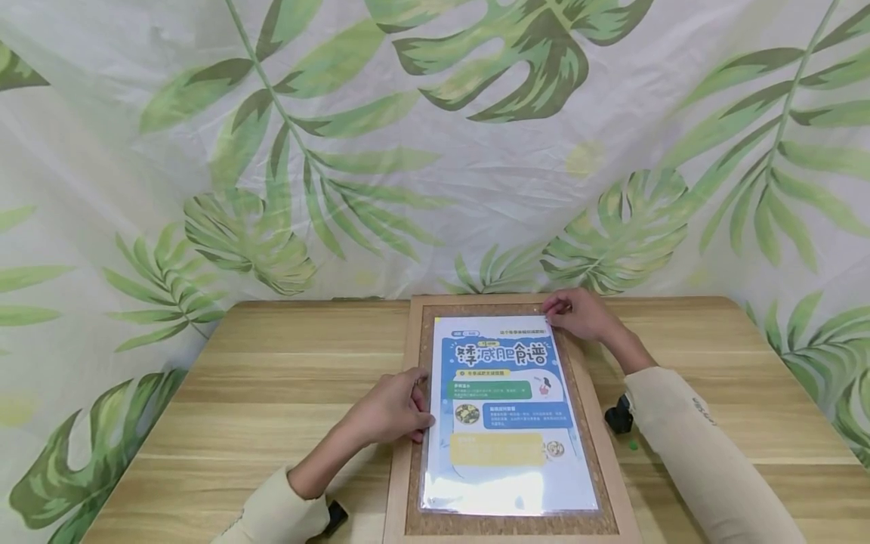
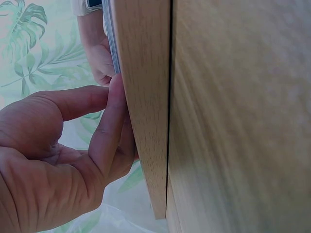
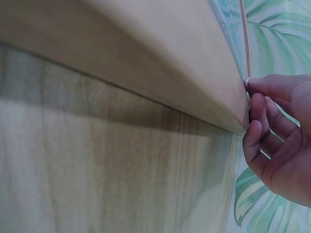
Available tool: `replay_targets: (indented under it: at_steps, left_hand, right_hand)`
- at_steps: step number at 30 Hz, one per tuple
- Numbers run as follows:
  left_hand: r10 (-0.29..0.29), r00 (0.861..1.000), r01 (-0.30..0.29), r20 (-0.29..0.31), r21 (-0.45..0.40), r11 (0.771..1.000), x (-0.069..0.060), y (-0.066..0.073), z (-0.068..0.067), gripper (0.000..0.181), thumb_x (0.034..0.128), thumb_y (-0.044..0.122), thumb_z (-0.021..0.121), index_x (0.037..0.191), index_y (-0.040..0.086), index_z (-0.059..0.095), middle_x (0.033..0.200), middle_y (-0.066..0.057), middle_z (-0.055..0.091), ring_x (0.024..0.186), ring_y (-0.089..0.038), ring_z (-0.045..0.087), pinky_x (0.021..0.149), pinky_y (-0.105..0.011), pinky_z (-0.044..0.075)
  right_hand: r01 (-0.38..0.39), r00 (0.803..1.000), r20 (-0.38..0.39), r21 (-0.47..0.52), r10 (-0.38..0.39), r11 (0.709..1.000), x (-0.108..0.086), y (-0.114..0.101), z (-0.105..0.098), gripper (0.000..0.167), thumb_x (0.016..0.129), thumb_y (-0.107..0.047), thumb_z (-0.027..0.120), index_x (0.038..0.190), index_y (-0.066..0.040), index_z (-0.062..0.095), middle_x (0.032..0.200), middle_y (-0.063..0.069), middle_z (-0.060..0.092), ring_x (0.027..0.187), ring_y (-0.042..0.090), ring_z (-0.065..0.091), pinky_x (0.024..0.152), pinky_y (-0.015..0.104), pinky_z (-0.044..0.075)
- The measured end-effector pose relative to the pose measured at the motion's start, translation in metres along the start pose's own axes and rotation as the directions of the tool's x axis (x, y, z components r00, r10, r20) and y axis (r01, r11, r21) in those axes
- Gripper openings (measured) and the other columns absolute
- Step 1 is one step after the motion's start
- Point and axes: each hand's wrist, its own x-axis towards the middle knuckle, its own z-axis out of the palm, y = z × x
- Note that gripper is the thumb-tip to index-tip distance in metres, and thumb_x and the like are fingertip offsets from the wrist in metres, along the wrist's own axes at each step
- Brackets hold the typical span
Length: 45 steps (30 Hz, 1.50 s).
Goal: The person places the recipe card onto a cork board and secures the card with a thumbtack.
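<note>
Nearest you come your two pale sleeves (image 1: 720, 468), then one glossy printed sheet (image 1: 503, 412) lying on one wood-framed corkboard (image 1: 401, 491) atop one table (image 1: 292, 393). It should prove light, flexible and slick, so hold it by its edges. Your left hand (image 1: 389, 408) bends its fingers at the left edge; your right hand (image 1: 584, 313) gathers its fingers at the upper right corner; whether either pinches anything, you cannot tell

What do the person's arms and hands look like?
The left hand and right hand wear no gloves. The pale cream fabric left sleeve and matching right sleeve cover the forearms, each with small dark lettering. A small black object shows beside each; whether attached is unclear.
</note>
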Motion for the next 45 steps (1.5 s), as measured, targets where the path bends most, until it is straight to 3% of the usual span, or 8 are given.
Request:
replay_targets:
  at_steps: [15, 27, 45]
  left_hand:
    - [-0.002, 1.000, 0.002, -0.005, -0.005, 1.000, 0.001, -0.001, -0.001, 0.078, 0.0898, -0.007, 0.080, 0.157, -0.012, 0.040, 0.088, -0.010, 0.066, 0.062, -0.016, 0.070, 0.055, -0.029, 0.064]
    - [-0.004, 1.000, 0.004, 0.000, 0.005, 1.000, 0.001, 0.000, 0.000, 0.079, 0.0903, -0.007, 0.079, 0.158, -0.012, 0.039, 0.088, -0.009, 0.066, 0.061, -0.016, 0.071, 0.055, -0.029, 0.064]
    - [-0.016, 1.000, 0.016, -0.006, -0.002, 1.000, 0.002, -0.001, 0.003, 0.080, 0.0900, -0.007, 0.080, 0.158, -0.011, 0.039, 0.088, -0.010, 0.066, 0.062, -0.016, 0.070, 0.056, -0.029, 0.065]
  right_hand:
    - [-0.013, 0.999, 0.034, 0.057, 0.011, 0.998, 0.007, 0.007, -0.003, 0.020, 0.102, -0.006, 0.070, 0.119, 0.001, 0.076, 0.106, 0.017, 0.075, 0.097, 0.026, 0.066, 0.083, 0.030, 0.052]
    - [-0.094, 0.994, 0.060, 0.049, 0.091, 0.994, 0.012, 0.000, -0.005, 0.022, 0.102, -0.009, 0.069, 0.120, 0.001, 0.075, 0.111, 0.018, 0.074, 0.100, 0.028, 0.066, 0.082, 0.028, 0.052]
    - [-0.111, 0.992, 0.068, 0.079, 0.106, 0.991, 0.015, 0.007, -0.006, 0.024, 0.100, -0.010, 0.074, 0.121, 0.001, 0.075, 0.114, 0.019, 0.074, 0.101, 0.027, 0.064, 0.082, 0.028, 0.050]
